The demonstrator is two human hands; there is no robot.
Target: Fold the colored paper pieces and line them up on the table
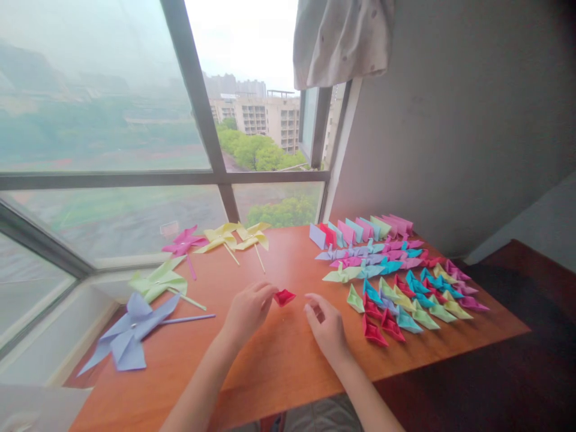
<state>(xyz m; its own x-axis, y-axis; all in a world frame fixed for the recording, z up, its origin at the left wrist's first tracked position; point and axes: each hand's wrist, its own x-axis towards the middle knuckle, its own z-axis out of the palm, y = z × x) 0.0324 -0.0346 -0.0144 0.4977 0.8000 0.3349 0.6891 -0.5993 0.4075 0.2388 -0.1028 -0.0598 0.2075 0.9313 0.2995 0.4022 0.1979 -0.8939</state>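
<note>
My left hand [246, 311] pinches a small folded red paper piece [284, 296] at its fingertips, just above the wooden table [279, 366]. My right hand [324, 327] hovers a little to the right of the red piece, fingers curled and slightly apart, holding nothing that I can see. Both forearms reach in from the bottom edge.
Rows of folded paper pieces [396, 282] in many colours cover the table's right half. Paper pinwheels on sticks lie at the left: purple [130, 336], green [159, 282], pink [184, 243] and yellow [234, 235]. A large window stands behind, a grey wall at right.
</note>
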